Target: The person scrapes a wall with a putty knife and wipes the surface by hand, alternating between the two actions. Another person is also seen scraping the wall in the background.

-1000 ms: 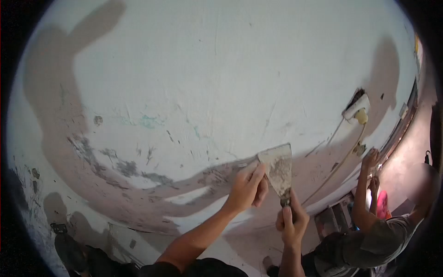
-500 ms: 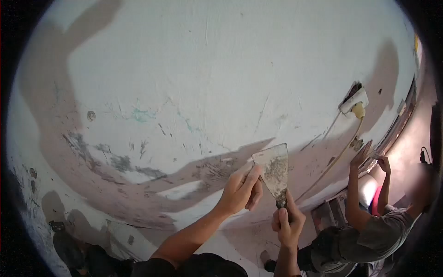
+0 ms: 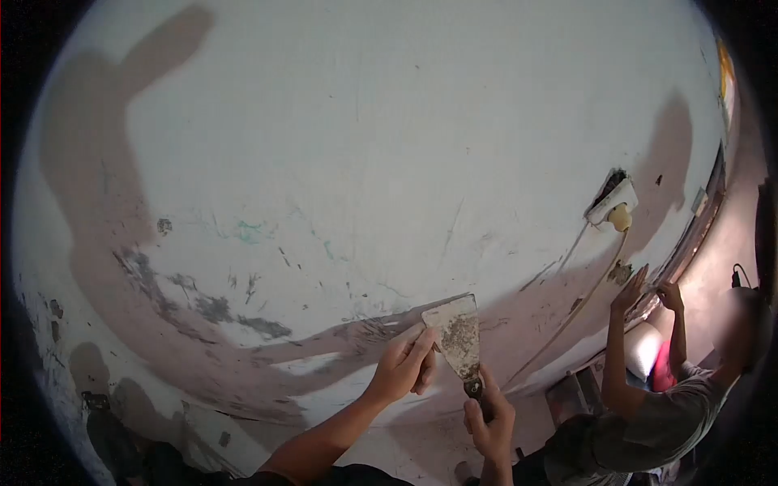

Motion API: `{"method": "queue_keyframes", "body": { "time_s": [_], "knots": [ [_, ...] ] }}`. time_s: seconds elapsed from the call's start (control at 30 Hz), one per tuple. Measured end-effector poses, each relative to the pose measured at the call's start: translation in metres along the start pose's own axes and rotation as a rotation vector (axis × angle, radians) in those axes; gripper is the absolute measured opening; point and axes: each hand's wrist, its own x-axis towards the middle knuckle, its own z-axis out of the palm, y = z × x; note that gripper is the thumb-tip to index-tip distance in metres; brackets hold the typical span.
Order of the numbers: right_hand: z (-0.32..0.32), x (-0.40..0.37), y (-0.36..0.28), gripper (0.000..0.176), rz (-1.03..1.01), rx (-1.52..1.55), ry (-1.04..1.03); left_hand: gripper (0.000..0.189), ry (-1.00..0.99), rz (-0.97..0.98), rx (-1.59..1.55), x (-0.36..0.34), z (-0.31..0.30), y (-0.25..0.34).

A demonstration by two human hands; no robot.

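Observation:
A broad metal scraper (image 3: pixel 458 332), its blade smeared with grey residue, is held up in front of the wall (image 3: pixel 324 121). My right hand (image 3: pixel 492 417) is wrapped round its dark handle, below the blade. At the blade's left edge, my left hand (image 3: pixel 403 362) touches it with bent fingers and thumb close together. The wall behind is whitish, with dark scuffs (image 3: pixel 215 308) and faint green marks (image 3: pixel 250 232) to the left.
At the right, another person (image 3: pixel 656 421) in a grey shirt has both hands raised against the wall. Above them, a loose socket box (image 3: pixel 613 202) with a plug and cable (image 3: pixel 596 287) hangs by a hole. A white sack (image 3: pixel 644 350) lies beside that person.
Both my hands and the scraper sit lower and slightly further left in view. The wall's marks and socket also appear lower. My grip on the scraper looks the same.

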Motion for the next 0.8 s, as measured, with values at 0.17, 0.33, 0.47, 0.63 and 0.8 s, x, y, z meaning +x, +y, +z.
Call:
{"method": "queue_keyframes", "body": {
  "time_s": [0.17, 0.33, 0.47, 0.63, 0.8],
  "knots": [
    [0.004, -0.003, 0.006, 0.053, -0.011, -0.043, 0.011, 0.033, -0.046, 0.013, 0.045, 0.002, -0.011, 0.000],
    [0.015, 0.023, -0.008, 0.050, -0.163, -0.134, 0.078, 0.035, -0.047, 0.014, 0.011, 0.008, -0.009, 0.015],
    [0.009, 0.007, -0.027, 0.047, -0.033, 0.084, 0.129, 0.036, -0.092, 0.007, 0.035, 0.006, 0.007, 0.006],
    [0.007, -0.011, -0.024, 0.046, -0.161, -0.132, 0.114, 0.027, -0.116, -0.035, -0.071, -0.007, 0.004, -0.003],
    [-0.002, -0.008, -0.011, 0.046, 0.054, 0.019, 0.152, 0.022, -0.036, -0.046, -0.060, -0.031, -0.029, -0.015]
  ]
}}
